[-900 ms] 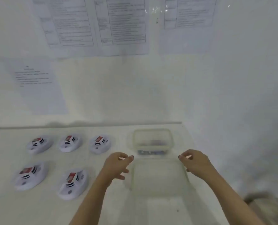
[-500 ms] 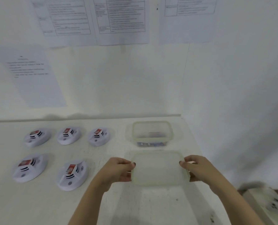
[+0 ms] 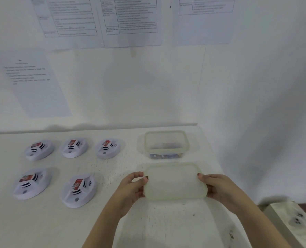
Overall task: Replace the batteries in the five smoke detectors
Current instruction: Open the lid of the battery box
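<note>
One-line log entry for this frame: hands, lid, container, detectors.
left hand: grips lid at left end | right hand: grips lid at right end | container: open, behind lid | smoke detectors: five on table, untouched

On table [image 3: 113, 174] left: smoke detectors [image 3: 79, 187], three behind two; at right, container [image 3: 184, 145] beside back row, lid [image 3: 173, 183] just before it, between left hand [image 3: 130, 189] and right hand [image 3: 219, 188].
</note>
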`<state>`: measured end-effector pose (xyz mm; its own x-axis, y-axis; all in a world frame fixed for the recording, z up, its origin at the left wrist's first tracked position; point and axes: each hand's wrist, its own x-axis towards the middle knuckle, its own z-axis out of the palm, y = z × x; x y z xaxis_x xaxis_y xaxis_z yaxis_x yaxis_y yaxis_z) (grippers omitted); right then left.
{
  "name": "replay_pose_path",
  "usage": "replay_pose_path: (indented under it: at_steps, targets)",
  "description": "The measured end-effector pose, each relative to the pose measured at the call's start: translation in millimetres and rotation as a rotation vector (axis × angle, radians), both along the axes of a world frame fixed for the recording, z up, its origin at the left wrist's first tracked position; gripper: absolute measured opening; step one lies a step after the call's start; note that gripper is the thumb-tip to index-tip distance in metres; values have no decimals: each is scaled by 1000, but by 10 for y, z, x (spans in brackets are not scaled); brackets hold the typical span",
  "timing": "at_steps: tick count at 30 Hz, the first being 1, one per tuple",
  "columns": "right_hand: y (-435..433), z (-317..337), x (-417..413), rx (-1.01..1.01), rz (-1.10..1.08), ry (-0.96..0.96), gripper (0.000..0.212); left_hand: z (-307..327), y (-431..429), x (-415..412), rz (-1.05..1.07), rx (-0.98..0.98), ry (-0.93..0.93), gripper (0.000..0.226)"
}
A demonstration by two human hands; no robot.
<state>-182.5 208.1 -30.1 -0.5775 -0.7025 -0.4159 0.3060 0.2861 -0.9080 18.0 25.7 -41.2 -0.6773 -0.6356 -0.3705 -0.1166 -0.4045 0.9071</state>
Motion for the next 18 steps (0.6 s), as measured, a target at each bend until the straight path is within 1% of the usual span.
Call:
replay_pose_path:
  at_steps: [2,3,6,7,8,10,11,13,16,18]
  targets:
    - [-1,-6,2,-6,-20,-24,29,-9,19,-1,9,-7,22,18]
    - [-2,-14,8,-8,-29,-29,32,-15,29,5,9,-18,35,19]
    - [-10,-43,42,-34,-57,-68,60,-23,68,30,2,-63,78,23]
    - [-16,-68,48,-59,-58,-98,64,-20,86,29,10,-75,82,25]
    - [-21,-80,60,-84,-58,-139,61,-14,98,22,30,-88,79,26]
    - [-46,-103,75,-128,-79,-201,47,-4,85,-22,96,-168,38,30]
    - [-65,-98,82,-144,-90,-188,39,7,67,-55,113,-218,12,31]
    - [-85,-62,98,-138,-113,-82,22,29,49,-95,118,-259,-25,32]
    - [-53,-24,128,-116,-150,31,22,88,64,-68,89,-234,-70,37]
    - [-25,-12,165,-77,-184,83,22,98,65,-27,47,-230,-91,52]
